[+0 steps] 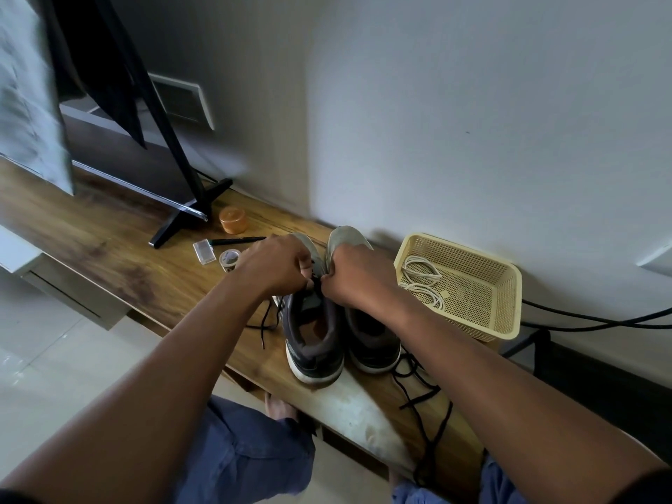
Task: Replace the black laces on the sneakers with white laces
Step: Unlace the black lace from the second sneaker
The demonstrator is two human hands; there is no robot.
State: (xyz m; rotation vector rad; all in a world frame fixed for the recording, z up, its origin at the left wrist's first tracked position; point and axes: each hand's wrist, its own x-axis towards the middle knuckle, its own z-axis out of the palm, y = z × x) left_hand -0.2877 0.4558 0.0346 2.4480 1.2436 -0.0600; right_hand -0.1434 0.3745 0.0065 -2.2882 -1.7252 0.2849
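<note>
Against a pale wall, the wooden shelf [109, 249] carries two sneakers [316, 332]. Left hand [276, 265] and right hand [354, 276] pinch the left shoe's black lace [267, 318], fingertips hidden. White laces [422, 281] lie in the basket [509, 303].
</note>
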